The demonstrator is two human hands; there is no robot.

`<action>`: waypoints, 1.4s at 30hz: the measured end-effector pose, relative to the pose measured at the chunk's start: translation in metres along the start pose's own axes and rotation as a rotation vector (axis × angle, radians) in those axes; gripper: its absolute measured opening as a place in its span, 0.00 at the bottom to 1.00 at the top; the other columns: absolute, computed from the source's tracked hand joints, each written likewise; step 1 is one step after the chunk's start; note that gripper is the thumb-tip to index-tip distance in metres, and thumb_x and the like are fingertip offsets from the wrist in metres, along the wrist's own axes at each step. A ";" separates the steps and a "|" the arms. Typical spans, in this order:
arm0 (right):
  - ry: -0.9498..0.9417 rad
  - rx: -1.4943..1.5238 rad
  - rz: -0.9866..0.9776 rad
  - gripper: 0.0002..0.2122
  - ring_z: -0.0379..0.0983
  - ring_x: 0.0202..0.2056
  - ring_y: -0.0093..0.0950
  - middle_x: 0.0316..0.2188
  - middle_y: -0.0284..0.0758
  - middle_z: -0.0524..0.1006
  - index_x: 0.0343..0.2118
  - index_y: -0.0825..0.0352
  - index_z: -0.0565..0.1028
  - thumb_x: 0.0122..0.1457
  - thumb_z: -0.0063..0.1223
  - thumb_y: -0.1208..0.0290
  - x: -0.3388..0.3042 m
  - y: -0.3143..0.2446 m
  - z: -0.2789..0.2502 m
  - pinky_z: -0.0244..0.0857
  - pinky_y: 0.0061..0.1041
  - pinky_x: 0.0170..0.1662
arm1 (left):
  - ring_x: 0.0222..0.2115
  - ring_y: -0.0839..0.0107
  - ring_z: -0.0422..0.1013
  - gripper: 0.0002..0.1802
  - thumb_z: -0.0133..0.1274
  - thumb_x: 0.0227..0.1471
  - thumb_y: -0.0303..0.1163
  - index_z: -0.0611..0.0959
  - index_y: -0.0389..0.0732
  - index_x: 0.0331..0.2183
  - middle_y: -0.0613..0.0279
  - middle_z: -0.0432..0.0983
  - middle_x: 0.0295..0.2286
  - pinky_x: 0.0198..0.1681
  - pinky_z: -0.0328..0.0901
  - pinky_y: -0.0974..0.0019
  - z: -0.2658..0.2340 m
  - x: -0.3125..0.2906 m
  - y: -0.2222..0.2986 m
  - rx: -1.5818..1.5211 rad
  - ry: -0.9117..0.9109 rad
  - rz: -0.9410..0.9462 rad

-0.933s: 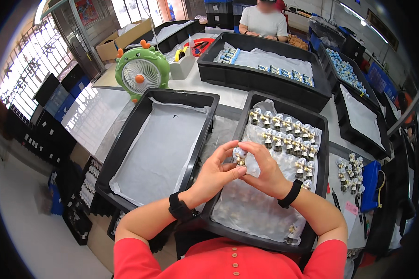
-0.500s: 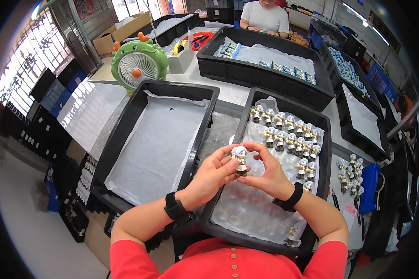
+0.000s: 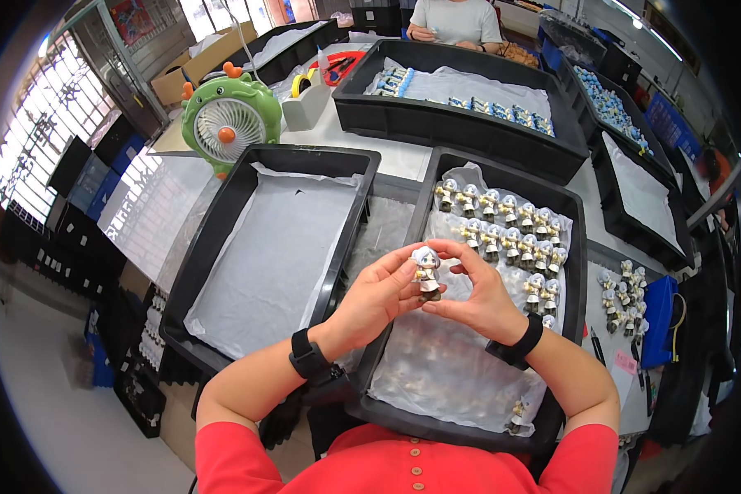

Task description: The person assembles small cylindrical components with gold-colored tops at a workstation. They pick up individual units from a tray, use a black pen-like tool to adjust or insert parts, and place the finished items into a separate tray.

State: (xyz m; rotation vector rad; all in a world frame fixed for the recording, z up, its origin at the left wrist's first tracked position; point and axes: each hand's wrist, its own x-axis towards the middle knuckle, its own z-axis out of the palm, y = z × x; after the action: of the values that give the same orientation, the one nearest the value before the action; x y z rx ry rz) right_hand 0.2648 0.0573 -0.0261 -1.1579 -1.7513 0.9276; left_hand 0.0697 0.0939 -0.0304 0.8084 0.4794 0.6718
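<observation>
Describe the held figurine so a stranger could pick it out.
Find the near black tray with rows of figurines. Over its left side, the left hand sits beside the curved right hand. Unlike its neighbours in the tray, this pale-haired figurine is held up in the left hand's grip.

The figurine looks like smooth plastic, the liner crinkled paper.

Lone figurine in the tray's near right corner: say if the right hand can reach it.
Probably yes: nothing visible covers the lone figurine, though the right hand is busy at the held figurine.
</observation>
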 end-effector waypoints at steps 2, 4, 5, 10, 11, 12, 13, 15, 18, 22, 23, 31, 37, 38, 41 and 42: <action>-0.007 0.020 0.007 0.33 0.67 0.49 0.27 0.48 0.33 0.71 0.55 0.60 0.65 0.43 0.66 0.69 -0.001 0.000 0.000 0.61 0.30 0.51 | 0.49 0.59 0.69 0.27 0.43 0.61 0.38 0.60 0.39 0.58 0.58 0.66 0.52 0.50 0.66 0.60 0.001 -0.002 0.003 -0.052 -0.018 -0.015; -0.011 0.047 0.014 0.34 0.67 0.49 0.27 0.48 0.33 0.71 0.56 0.60 0.65 0.43 0.66 0.69 -0.002 0.000 0.001 0.61 0.30 0.51 | 0.49 0.59 0.69 0.28 0.44 0.61 0.38 0.60 0.39 0.59 0.58 0.66 0.52 0.50 0.66 0.60 0.001 -0.002 0.002 -0.035 -0.026 -0.001; -0.012 0.064 0.019 0.34 0.67 0.50 0.27 0.49 0.33 0.70 0.56 0.60 0.65 0.43 0.66 0.69 -0.002 0.001 0.001 0.61 0.31 0.51 | 0.49 0.59 0.69 0.28 0.44 0.61 0.38 0.60 0.40 0.59 0.57 0.66 0.52 0.50 0.66 0.60 0.000 -0.003 0.001 -0.026 -0.030 0.006; 0.000 0.014 -0.003 0.34 0.65 0.51 0.28 0.52 0.34 0.67 0.56 0.60 0.65 0.43 0.66 0.69 -0.003 -0.002 0.002 0.61 0.30 0.51 | 0.48 0.60 0.69 0.29 0.45 0.60 0.38 0.60 0.40 0.59 0.57 0.67 0.51 0.49 0.66 0.60 0.002 -0.003 0.000 0.053 -0.031 0.041; -0.006 -0.008 -0.014 0.34 0.65 0.51 0.28 0.52 0.34 0.67 0.56 0.60 0.65 0.43 0.66 0.70 -0.003 -0.003 0.001 0.61 0.30 0.50 | 0.48 0.60 0.69 0.29 0.45 0.60 0.38 0.59 0.41 0.59 0.56 0.67 0.51 0.49 0.66 0.61 0.002 -0.003 0.000 0.052 -0.035 0.041; -0.013 -0.028 -0.023 0.34 0.65 0.51 0.29 0.52 0.34 0.66 0.56 0.60 0.65 0.43 0.66 0.70 -0.002 -0.003 0.001 0.62 0.29 0.50 | 0.48 0.60 0.70 0.28 0.45 0.60 0.38 0.59 0.41 0.59 0.55 0.67 0.51 0.49 0.66 0.61 0.001 -0.003 -0.001 0.035 -0.027 0.034; -0.016 -0.029 -0.027 0.34 0.65 0.50 0.29 0.52 0.34 0.66 0.56 0.60 0.65 0.43 0.66 0.70 -0.002 -0.002 0.001 0.62 0.29 0.50 | 0.48 0.60 0.70 0.28 0.45 0.60 0.38 0.59 0.41 0.59 0.55 0.67 0.50 0.48 0.66 0.61 -0.001 -0.003 -0.002 0.017 -0.018 0.027; -0.020 -0.033 -0.036 0.34 0.65 0.50 0.29 0.52 0.35 0.66 0.55 0.61 0.65 0.42 0.67 0.70 -0.001 0.001 0.001 0.62 0.28 0.49 | 0.48 0.60 0.70 0.27 0.45 0.61 0.37 0.59 0.42 0.58 0.53 0.67 0.50 0.48 0.66 0.61 -0.002 -0.003 -0.003 -0.001 -0.009 0.020; -0.015 -0.022 -0.034 0.34 0.65 0.49 0.28 0.51 0.35 0.66 0.55 0.61 0.65 0.42 0.67 0.70 -0.001 0.002 0.001 0.62 0.28 0.48 | 0.47 0.60 0.70 0.26 0.44 0.61 0.37 0.59 0.42 0.57 0.52 0.68 0.49 0.47 0.67 0.60 -0.001 -0.003 -0.002 0.003 -0.009 0.021; -0.024 -0.005 -0.014 0.33 0.66 0.49 0.28 0.51 0.34 0.67 0.55 0.61 0.66 0.42 0.67 0.70 -0.001 -0.001 0.000 0.62 0.28 0.48 | 0.47 0.59 0.70 0.25 0.43 0.61 0.36 0.59 0.42 0.57 0.52 0.68 0.49 0.47 0.67 0.59 -0.001 -0.004 -0.001 0.000 -0.019 0.027; -0.027 0.008 -0.004 0.33 0.66 0.49 0.28 0.51 0.34 0.67 0.55 0.61 0.66 0.42 0.67 0.70 -0.001 0.000 0.001 0.62 0.28 0.48 | 0.47 0.59 0.70 0.25 0.43 0.61 0.36 0.59 0.41 0.57 0.53 0.68 0.49 0.47 0.67 0.59 -0.002 -0.003 -0.002 -0.003 -0.022 0.027; -0.014 0.014 -0.011 0.33 0.66 0.49 0.27 0.49 0.33 0.68 0.55 0.61 0.66 0.43 0.66 0.70 -0.002 0.001 0.002 0.62 0.28 0.48 | 0.48 0.58 0.70 0.25 0.41 0.62 0.37 0.59 0.40 0.58 0.56 0.67 0.49 0.49 0.67 0.56 -0.003 -0.002 -0.003 -0.015 -0.054 0.026; 0.002 0.001 -0.027 0.32 0.67 0.48 0.28 0.48 0.33 0.69 0.54 0.61 0.66 0.42 0.65 0.72 -0.002 0.001 0.003 0.62 0.27 0.47 | 0.49 0.58 0.69 0.25 0.40 0.62 0.36 0.59 0.40 0.58 0.57 0.67 0.49 0.51 0.66 0.56 -0.002 -0.002 -0.002 -0.006 -0.055 0.034; 0.006 -0.012 -0.033 0.32 0.67 0.48 0.28 0.47 0.33 0.69 0.54 0.61 0.66 0.42 0.65 0.73 -0.002 0.001 0.003 0.62 0.27 0.47 | 0.49 0.59 0.69 0.25 0.40 0.62 0.36 0.60 0.40 0.58 0.57 0.67 0.49 0.51 0.66 0.56 -0.002 -0.002 -0.002 -0.006 -0.059 0.035; 0.017 -0.034 -0.042 0.32 0.67 0.48 0.28 0.47 0.34 0.70 0.54 0.61 0.66 0.43 0.65 0.73 -0.002 -0.001 0.003 0.63 0.27 0.47 | 0.49 0.59 0.69 0.26 0.40 0.62 0.36 0.59 0.40 0.59 0.57 0.67 0.49 0.52 0.65 0.56 -0.003 -0.001 -0.003 -0.006 -0.054 0.027; 0.020 -0.040 -0.044 0.32 0.67 0.48 0.28 0.46 0.34 0.70 0.55 0.61 0.66 0.43 0.64 0.73 -0.002 -0.002 0.003 0.63 0.27 0.47 | 0.49 0.59 0.69 0.26 0.40 0.62 0.36 0.59 0.40 0.59 0.57 0.67 0.50 0.52 0.65 0.56 -0.003 -0.001 -0.003 -0.007 -0.059 0.029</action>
State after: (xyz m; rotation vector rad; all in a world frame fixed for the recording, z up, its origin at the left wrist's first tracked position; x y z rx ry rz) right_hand 0.2620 0.0546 -0.0262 -1.1459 -1.7797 0.8559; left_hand 0.0686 0.0931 -0.0344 0.8280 0.4125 0.6743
